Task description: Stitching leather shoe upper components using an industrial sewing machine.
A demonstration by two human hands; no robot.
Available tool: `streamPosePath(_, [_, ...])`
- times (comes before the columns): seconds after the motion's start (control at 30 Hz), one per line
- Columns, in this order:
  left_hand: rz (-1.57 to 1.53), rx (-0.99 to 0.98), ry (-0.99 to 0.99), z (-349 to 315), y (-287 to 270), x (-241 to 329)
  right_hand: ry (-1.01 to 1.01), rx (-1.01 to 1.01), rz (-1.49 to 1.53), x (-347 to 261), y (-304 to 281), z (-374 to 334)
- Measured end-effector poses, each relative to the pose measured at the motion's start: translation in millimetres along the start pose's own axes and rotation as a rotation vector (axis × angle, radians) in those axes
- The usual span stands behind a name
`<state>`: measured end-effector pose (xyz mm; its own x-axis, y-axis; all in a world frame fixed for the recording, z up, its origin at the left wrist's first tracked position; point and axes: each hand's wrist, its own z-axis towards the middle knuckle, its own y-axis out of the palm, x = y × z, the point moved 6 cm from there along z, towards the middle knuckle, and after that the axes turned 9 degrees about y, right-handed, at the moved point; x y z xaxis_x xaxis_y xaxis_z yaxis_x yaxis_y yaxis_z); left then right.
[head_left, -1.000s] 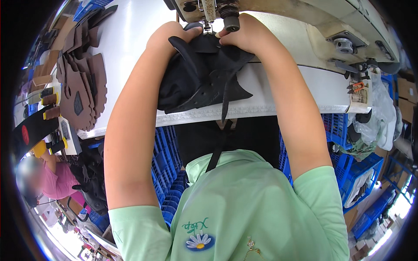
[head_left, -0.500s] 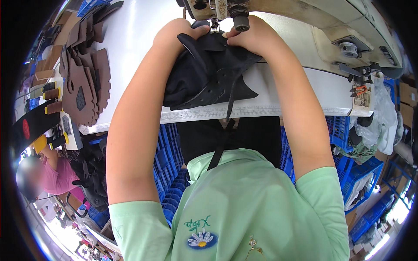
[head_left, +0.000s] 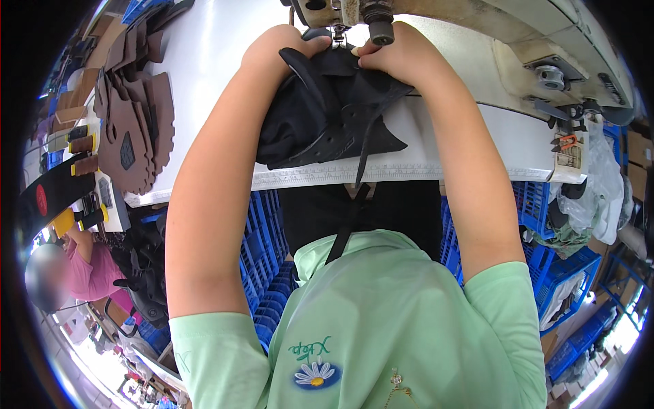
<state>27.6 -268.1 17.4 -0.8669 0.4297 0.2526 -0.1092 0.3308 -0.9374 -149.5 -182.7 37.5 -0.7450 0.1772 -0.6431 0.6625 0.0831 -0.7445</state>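
Note:
A black shoe upper [head_left: 300, 123], with a row of small holes and a thin strap hanging off its near side, lies on the white sewing table. Its far edge is under the presser foot [head_left: 338, 39] of the sewing machine. To the left of the foot, my left hand [head_left: 281, 49] is closed on the upper, thumb pointing at the needle area. On the right side, my right hand [head_left: 398, 58] pinches the upper's edge between thumb and finger, close to the foot. The fingers of both hands are partly hidden.
Brown cut pieces [head_left: 133, 129] lie stacked at the table's left, beside thread spools [head_left: 83, 144]. The machine arm [head_left: 504, 27] spans the far right. Orange-handled snips [head_left: 564, 142] sit at the right end. Blue crates [head_left: 565, 279] stand below; another person [head_left: 95, 269] sits at left.

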Motion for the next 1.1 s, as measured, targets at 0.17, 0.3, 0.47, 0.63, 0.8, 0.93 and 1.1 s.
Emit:
streamPosePath(0.17, [0.011,-0.022,-0.031,0,2,-1,0.005,0.009,-0.018,0,1,-1])
streamPosePath(0.3, [-0.011,-0.006,-0.006,-4,-8,5,0.05,0.014,-0.024,1,0,-1])
streamPosePath(0.47, [-0.286,-0.302,0.029,-16,-22,0,0.05,-0.007,0.023,-2,-4,-7])
streamPosePath(0.63, [-0.336,-0.308,-0.041,-15,-12,-7,-0.002,-0.01,-0.076,-5,-4,-6])
streamPosePath(0.8, [-0.503,-0.267,-0.074,-12,-2,-13,-0.056,-0.023,-0.062,0,-2,0])
streamPosePath(0.93, [-0.471,-0.268,-0.072,-9,-2,-16,-0.091,-0.039,-0.039,-3,-2,4])
streamPosePath(1.1, [-0.504,-0.187,0.024,-9,-8,-11,-0.076,-0.085,-0.08,-3,-7,9])
